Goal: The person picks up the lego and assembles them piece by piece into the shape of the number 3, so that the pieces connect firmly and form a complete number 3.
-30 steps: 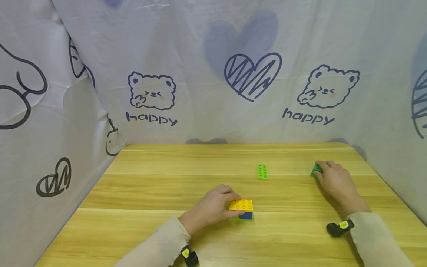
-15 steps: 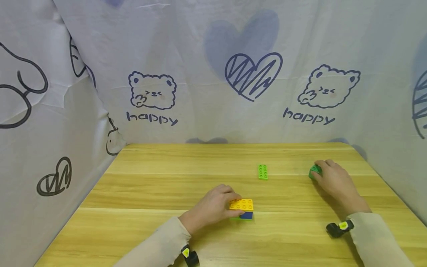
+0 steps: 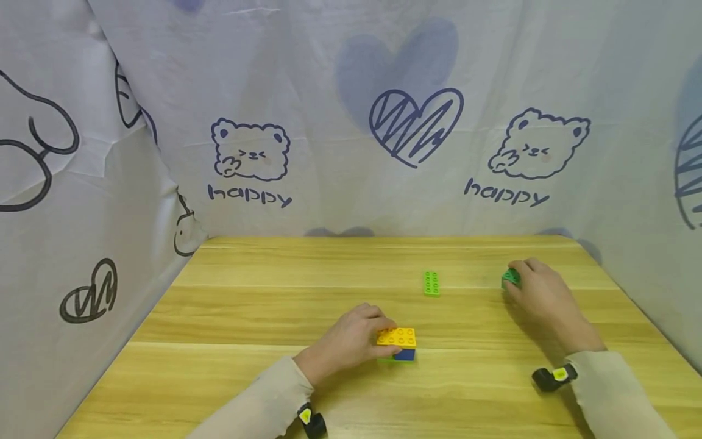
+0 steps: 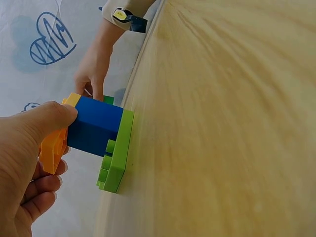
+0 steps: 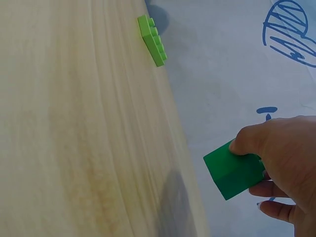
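Observation:
My left hand [image 3: 356,336] grips a small stack of toy building bricks between thumb and fingers. On top is a yellow brick [image 3: 403,335], under it a blue brick [image 4: 96,123], and at the bottom a flat light green brick [image 4: 118,153] whose studs partly show beyond the blue one. Farther back on the right, my right hand [image 3: 545,296] pinches a dark green brick [image 5: 234,170] with its thumb on one side. In the right wrist view that brick is held tilted, over the table's edge line. Its far side is hidden by the fingers.
Another flat light green brick [image 3: 431,283] lies studs up on the wooden table [image 3: 247,317], between the two hands and toward the back. A printed white cloth [image 3: 329,152] hangs behind the table and along both sides.
My right hand has moved a little to the left with the dark green brick in its grip. The left hand and its stack have stayed in place.

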Demonstrator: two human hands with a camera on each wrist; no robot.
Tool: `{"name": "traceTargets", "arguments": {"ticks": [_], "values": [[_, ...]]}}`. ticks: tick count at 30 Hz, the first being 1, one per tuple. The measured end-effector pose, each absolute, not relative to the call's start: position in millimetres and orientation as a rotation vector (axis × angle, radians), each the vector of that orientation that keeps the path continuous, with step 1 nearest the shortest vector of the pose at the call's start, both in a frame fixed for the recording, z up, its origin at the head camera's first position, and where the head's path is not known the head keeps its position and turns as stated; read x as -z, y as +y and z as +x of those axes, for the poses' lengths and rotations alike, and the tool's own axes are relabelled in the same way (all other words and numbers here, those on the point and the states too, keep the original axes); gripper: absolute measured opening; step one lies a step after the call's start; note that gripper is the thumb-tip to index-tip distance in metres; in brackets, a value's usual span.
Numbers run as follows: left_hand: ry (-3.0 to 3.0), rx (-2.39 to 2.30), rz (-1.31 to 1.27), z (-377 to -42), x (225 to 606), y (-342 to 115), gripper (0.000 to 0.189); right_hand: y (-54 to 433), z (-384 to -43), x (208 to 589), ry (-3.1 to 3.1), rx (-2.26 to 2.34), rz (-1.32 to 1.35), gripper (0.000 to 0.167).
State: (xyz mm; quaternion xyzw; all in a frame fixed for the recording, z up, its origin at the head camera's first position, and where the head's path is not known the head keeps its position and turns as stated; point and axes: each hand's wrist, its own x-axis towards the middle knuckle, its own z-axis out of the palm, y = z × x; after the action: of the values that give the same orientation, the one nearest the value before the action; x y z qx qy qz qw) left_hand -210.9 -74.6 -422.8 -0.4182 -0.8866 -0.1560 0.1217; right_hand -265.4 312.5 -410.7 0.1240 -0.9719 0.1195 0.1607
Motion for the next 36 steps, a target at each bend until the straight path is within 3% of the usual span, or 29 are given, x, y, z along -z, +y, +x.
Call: {"name": "traceTargets", "arguments": {"ticks": [36], "values": [[-2.569,0.449,-1.22,-211,424,-75,0.041,254,-246,384,-2.52,-0.27,0.647,0.035]]}}
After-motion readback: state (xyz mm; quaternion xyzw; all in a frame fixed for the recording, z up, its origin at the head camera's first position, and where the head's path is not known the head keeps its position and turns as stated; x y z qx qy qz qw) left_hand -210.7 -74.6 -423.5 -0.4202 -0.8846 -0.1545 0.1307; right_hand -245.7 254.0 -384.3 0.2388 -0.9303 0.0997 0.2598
